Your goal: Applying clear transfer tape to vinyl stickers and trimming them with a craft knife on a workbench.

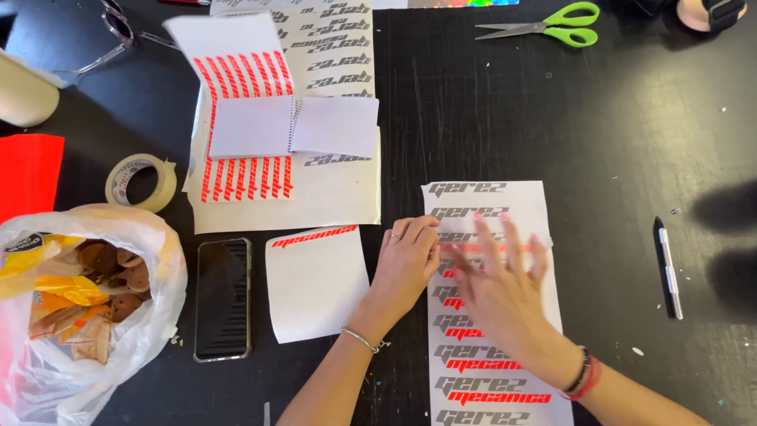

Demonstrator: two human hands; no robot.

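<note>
Head view: your left hand (406, 260) pins the long white sheet of grey-and-red vinyl lettering (493, 315) with bent fingers gripping nothing, steadying it on the black worktop (615, 158) while your blurred right hand (501, 292) lies open and flat, pressing its decals.

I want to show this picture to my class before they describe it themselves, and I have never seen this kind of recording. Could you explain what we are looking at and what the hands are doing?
The one picture comes from a camera worn on a person's head, looking down at a black table. The left hand and the right hand, which is blurred, both rest on a long white sticker sheet with grey and red lettering. Neither hand clearly grips anything. To the left lie a smaller white sheet, a phone, a tape roll and a plastic bag of snacks. Green scissors lie at the top and a pen at the right.
</note>
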